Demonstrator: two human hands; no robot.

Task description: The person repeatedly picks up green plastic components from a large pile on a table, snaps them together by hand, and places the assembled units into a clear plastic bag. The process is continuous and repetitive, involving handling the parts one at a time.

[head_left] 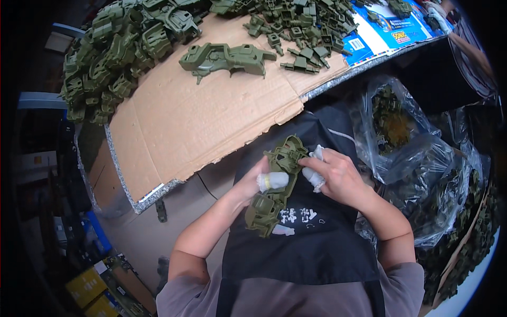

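Above my dark apron (311, 248) I hold an olive-green moulded plastic toy vehicle body (285, 153), its long shape running from the table side down toward my lap. My left hand (260, 179), with a white cover on the thumb, is closed around its middle. At the upper end, my right hand (335, 174) presses its fingers against the part; white covers wrap some of those fingertips. Whether a small piece sits under the right fingers is hidden. Another green vehicle body (227, 59) lies alone on the cardboard (211, 111) in front of me.
Many green vehicle bodies (127, 47) are heaped at the table's far left. Small green pieces (303, 31) pile up at the back, beside a blue printed box sheet (385, 29). On the right stand clear plastic bags (422, 174) of green parts. Yellow boxes (87, 288) sit low left.
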